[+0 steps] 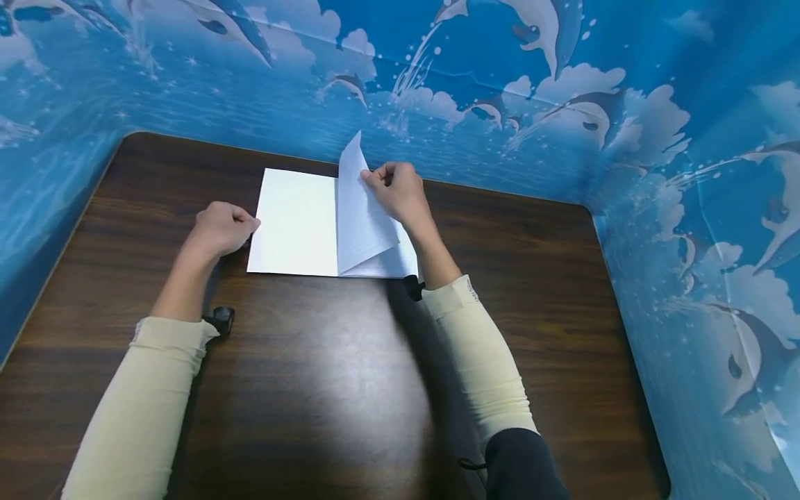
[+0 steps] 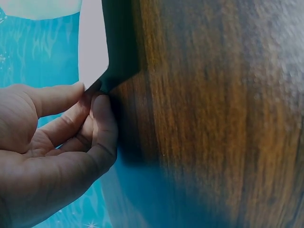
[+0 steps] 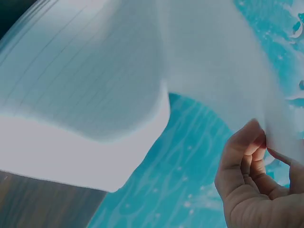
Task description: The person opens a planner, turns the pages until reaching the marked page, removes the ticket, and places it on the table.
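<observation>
An open notebook (image 1: 294,222) with a blank white left side lies near the table's far edge. With thumb and fingertips my left hand (image 1: 221,228) pinches the notebook's left edge; the left wrist view shows that hand (image 2: 61,128) at a corner of the white cover (image 2: 93,42). My right hand (image 1: 400,194) pinches a lifted page (image 1: 362,215), raised and curving above the right side. Faint ruled lines show on the pages (image 3: 85,66) in the right wrist view, where the right hand (image 3: 256,175) grips the page's edge.
The dark wood-grain table (image 1: 312,389) has rounded corners. Behind it and along its right side hangs a blue curtain (image 1: 250,90) printed with dolphins and clouds. Black straps with small devices (image 1: 220,319) sit at the wrists, beside pale sleeves (image 1: 137,403).
</observation>
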`<action>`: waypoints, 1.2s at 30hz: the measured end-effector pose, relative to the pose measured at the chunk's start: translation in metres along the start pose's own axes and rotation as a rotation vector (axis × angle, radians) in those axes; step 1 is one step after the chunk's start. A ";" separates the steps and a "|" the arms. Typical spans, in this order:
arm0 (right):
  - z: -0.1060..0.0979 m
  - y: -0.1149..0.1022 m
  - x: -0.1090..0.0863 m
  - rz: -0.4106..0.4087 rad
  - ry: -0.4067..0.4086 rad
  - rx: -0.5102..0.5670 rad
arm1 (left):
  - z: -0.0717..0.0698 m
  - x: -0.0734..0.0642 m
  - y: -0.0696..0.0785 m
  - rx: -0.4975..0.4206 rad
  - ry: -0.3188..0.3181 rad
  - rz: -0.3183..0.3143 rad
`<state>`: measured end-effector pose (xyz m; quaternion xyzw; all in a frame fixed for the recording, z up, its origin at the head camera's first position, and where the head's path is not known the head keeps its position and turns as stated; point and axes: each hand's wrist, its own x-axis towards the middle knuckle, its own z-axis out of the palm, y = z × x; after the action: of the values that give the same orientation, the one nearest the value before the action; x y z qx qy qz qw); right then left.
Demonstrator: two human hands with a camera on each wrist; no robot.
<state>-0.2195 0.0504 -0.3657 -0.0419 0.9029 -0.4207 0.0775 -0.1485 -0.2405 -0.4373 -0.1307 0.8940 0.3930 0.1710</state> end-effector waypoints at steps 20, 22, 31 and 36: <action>0.067 -0.046 0.011 -0.063 -0.120 0.020 | -0.004 0.010 -0.006 -0.039 0.017 0.059; 0.074 -0.049 0.012 -0.060 -0.123 0.000 | -0.005 0.010 -0.006 -0.051 0.013 0.053; 0.114 -0.058 0.012 -0.030 -0.165 -0.029 | -0.008 0.011 -0.004 -0.079 0.012 0.012; 0.131 -0.058 0.012 -0.007 -0.166 -0.055 | -0.007 0.009 -0.005 -0.110 -0.009 -0.001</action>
<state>-0.2078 -0.0873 -0.4050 -0.0819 0.9045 -0.3910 0.1493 -0.1562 -0.2501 -0.4398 -0.1387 0.8701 0.4422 0.1680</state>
